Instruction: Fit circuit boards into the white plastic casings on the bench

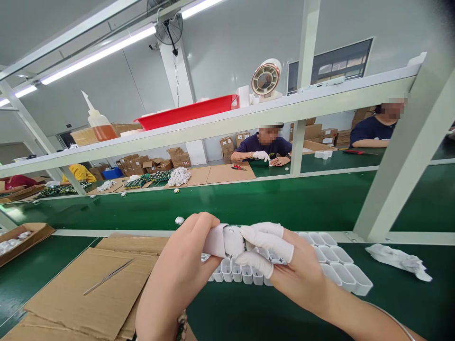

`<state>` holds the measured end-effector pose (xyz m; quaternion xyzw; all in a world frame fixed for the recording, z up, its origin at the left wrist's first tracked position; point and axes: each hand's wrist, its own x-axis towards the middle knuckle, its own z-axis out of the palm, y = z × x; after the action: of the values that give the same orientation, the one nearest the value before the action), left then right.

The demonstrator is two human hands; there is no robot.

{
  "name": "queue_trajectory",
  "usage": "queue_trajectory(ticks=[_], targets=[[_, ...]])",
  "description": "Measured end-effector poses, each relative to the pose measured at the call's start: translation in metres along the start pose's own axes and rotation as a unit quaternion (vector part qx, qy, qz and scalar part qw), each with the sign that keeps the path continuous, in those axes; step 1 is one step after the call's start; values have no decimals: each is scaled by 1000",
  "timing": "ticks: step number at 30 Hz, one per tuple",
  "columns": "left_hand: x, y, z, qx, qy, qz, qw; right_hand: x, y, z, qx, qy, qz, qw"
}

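My left hand (177, 274) is closed round one end of a small white plastic part (225, 240), held up over the green bench. My right hand (284, 265), with white finger cots on thumb and two fingers, pinches the part's other end. Right beneath both hands lies a clear plastic tray (341, 267) of small compartments, several holding white pieces.
Flat cardboard (88, 289) with metal tweezers (108, 276) lies at left. A cardboard box (21, 239) sits far left, a crumpled white wrapper (398, 260) at right. A green conveyor belt (249, 203) runs behind, under a shelf frame (394, 180). Other people sit working opposite.
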<state>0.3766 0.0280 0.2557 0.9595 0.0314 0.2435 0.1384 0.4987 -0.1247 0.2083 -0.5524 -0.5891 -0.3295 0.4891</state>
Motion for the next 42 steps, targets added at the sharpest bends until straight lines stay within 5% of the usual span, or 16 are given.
queue_trajectory(ticks=[11, 16, 20, 23, 27, 34, 42], targets=[[14, 8, 8, -43, 27, 4, 999, -6, 4, 11, -25, -48, -12, 998], [28, 2, 22, -128, -50, 35, 990, -10, 12, 19, -4, -64, 211, 975], [25, -38, 18, -151, -83, -48, 984, -11, 40, 27, -14, -164, 354, 921], [23, -87, 20, -116, -70, -194, 972, -13, 78, 39, -133, -250, 372, 884], [27, -144, 51, -109, -170, -345, 917, -20, 132, 60, -200, -319, 395, 838], [34, -189, 118, -185, -211, -397, 874, -37, 175, 88, -252, -437, 434, 746], [38, -209, 152, -278, -138, -414, 856, -33, 177, 93, -331, -500, 402, 692]])
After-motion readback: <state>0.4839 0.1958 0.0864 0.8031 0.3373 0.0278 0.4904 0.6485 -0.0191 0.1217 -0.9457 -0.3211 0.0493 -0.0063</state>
